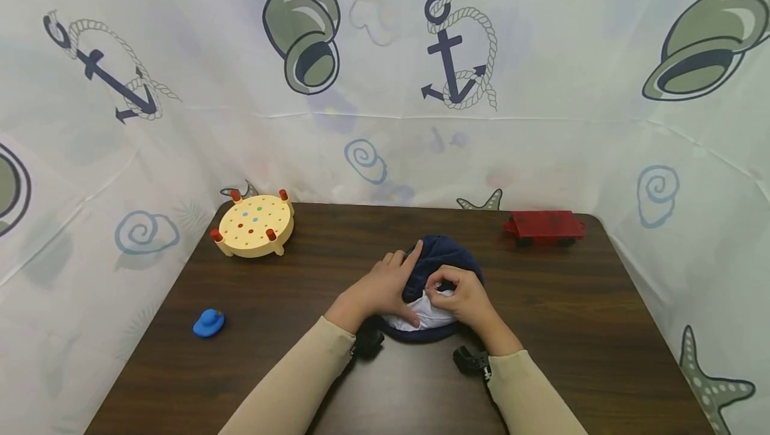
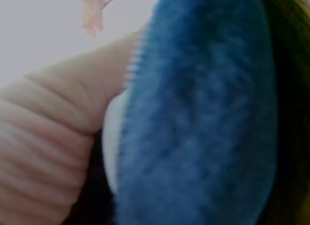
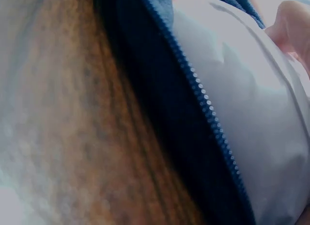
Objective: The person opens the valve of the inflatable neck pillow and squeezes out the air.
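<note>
A navy plush neck pillow (image 1: 445, 253) lies on the table in front of me, its cover parted along a zipper (image 3: 208, 106). White inner fabric (image 1: 412, 318) shows through the opening. My left hand (image 1: 379, 288) spreads over the pillow's left side, index finger straight on the navy cloth and thumb across the white fabric. In the left wrist view, blue plush (image 2: 198, 113) fills the middle and hides part of that hand. With thumb and index finger, my right hand (image 1: 460, 295) pinches the white fabric near the middle of the opening.
On the brown table (image 1: 337, 228), a round yellow pegged toy (image 1: 255, 224) stands at the back left. A small blue hat-shaped thing (image 1: 208, 323) lies at the left, and a red toy wagon (image 1: 547, 226) at the back right. Patterned cloth (image 1: 397, 154) hangs behind.
</note>
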Demonstrator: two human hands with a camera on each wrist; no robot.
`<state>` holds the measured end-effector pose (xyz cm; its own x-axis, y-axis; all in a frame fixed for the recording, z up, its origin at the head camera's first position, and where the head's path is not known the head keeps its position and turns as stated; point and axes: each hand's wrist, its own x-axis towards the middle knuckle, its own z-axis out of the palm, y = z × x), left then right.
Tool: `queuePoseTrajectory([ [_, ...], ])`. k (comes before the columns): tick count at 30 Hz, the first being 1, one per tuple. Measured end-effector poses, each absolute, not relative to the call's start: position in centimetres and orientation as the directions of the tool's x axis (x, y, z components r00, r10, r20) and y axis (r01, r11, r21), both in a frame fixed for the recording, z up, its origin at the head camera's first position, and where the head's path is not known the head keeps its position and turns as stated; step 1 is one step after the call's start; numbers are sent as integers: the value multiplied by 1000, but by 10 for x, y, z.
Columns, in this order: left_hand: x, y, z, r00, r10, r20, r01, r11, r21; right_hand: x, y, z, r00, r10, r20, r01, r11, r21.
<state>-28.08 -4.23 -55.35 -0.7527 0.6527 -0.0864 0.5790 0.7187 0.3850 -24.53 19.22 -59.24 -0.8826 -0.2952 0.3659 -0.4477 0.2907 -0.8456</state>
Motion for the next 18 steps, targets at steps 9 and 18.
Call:
queuePoseTrajectory([
  [9, -284, -38, -558, -769, 638, -40, 570, 713, 408, -247, 194, -592, -887, -300, 352, -435, 281, -855],
  [18, -286, -39, -566, -791, 611, -31, 520, 699, 491, -244, 191, -589, -893, -303, 333, -416, 271, -868],
])
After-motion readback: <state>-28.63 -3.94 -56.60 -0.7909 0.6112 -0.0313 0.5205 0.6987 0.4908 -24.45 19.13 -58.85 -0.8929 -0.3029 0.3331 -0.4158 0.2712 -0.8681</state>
